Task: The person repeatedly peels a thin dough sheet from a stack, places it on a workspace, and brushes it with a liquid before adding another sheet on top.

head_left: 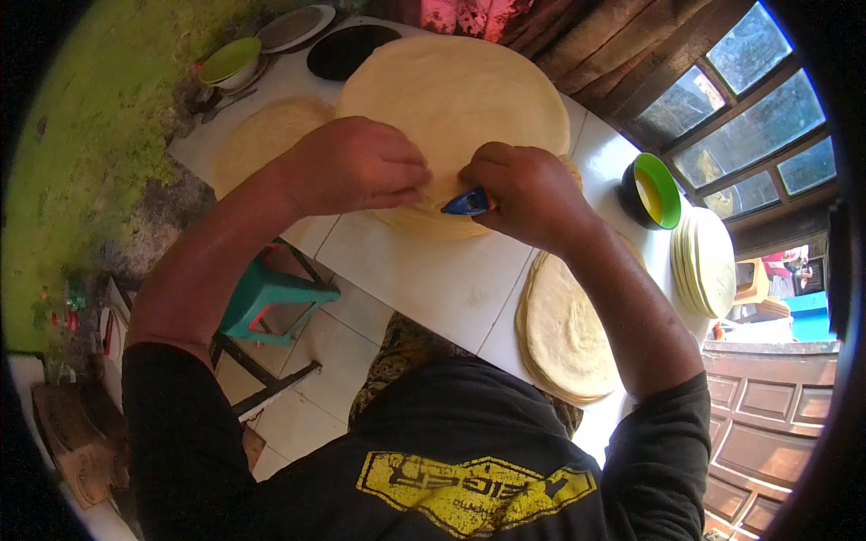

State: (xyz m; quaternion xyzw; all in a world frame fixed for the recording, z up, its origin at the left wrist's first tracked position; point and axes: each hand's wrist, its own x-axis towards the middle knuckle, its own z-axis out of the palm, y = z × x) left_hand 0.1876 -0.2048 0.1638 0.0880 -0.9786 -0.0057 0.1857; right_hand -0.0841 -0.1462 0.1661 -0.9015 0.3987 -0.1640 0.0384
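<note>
A large round stack of thin dough sheets lies on the white tiled table before me. My right hand is closed around a small blue tool with a pointed end, perhaps a cutter; most of it is hidden in the fist. The tool is over the near edge of the stack. My left hand is at the same edge, a little to the left, slightly blurred. Its fingers are bent and close together, and whether they pinch a sheet is hidden.
Flat dough rounds lie under my right forearm. Another pale round is behind my left arm. Farther right are a green-and-black bowl of yellow liquid and a stack of pale discs. A green plastic stool stands below the table's left edge.
</note>
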